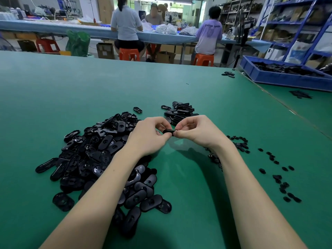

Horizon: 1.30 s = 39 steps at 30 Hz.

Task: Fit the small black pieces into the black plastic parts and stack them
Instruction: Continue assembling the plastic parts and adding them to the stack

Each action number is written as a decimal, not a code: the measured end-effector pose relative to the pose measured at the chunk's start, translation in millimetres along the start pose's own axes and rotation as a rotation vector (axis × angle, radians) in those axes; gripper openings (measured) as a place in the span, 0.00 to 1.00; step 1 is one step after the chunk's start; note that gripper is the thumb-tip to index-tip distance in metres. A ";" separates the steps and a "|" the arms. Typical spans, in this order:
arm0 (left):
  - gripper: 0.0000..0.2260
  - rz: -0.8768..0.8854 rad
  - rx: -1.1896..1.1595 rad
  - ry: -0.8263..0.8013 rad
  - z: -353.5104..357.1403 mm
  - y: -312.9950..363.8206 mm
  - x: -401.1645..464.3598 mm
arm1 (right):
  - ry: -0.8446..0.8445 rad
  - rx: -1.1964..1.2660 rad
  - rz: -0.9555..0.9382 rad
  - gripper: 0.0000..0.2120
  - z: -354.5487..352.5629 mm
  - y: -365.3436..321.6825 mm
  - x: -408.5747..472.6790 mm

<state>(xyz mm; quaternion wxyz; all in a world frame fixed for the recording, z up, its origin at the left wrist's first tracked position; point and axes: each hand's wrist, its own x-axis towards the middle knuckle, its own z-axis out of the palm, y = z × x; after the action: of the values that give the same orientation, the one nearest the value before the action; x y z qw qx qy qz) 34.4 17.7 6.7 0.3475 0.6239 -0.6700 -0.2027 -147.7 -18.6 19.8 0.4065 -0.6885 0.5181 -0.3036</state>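
A loose pile of black plastic parts (100, 159) lies under the left forearm, and small black pieces (280, 178) are scattered to the right on the green table (53, 97). Above the table, the left hand (149, 134) and right hand (195, 131) both pinch one oval black part (168, 132) between curled fingertips. Just beyond sits a stack of parts (181, 111), and farther right a blue tray (287, 78).

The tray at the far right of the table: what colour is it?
Blue, holding black parts; the tray shows in the head view.
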 end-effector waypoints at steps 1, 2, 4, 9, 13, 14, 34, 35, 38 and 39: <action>0.03 -0.004 0.005 -0.003 0.2 0.0 0.1 | 0.004 -0.005 0.000 0.05 0.9 0.1 0.6; 0.03 -0.008 0.011 -0.003 0.3 -0.4 0.0 | 0.010 -0.009 0.001 0.05 1.8 0.2 0.9; 0.02 -0.016 0.016 -0.003 0.8 -1.2 0.1 | 0.023 -0.023 0.002 0.04 3.4 0.4 1.6; 0.01 -0.040 0.019 -0.001 1.4 -0.8 -0.9 | 0.033 -0.073 -0.005 0.03 5.0 1.7 2.6; 0.02 -0.056 0.022 0.000 0.4 -0.5 -1.8 | 0.030 -0.106 -0.035 0.04 5.2 3.2 2.1; 0.02 -0.059 0.024 -0.002 0.3 -0.5 -1.8 | 0.042 -0.120 -0.048 0.04 5.7 3.6 1.7; 0.04 -0.013 0.041 0.002 -2.8 -2.9 1.3 | 0.071 -0.080 -0.084 0.04 12.5 9.2 3.2; 0.05 -0.014 0.053 0.004 -2.4 -2.3 1.3 | 0.074 -0.073 -0.085 0.04 12.7 9.2 3.2; 0.06 -0.022 0.082 0.018 -1.7 -0.3 0.7 | 0.101 -0.075 -0.097 0.04 14.0 9.3 2.7; 0.06 -0.026 0.090 0.022 -1.6 0.0 0.2 | 0.109 -0.080 -0.100 0.04 14.7 9.6 2.7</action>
<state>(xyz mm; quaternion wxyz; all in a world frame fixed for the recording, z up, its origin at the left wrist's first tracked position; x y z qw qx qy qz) 35.6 17.8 7.8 0.3236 0.6497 -0.6665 -0.1701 -139.0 -18.9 4.2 0.3341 -0.7118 0.5160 -0.3397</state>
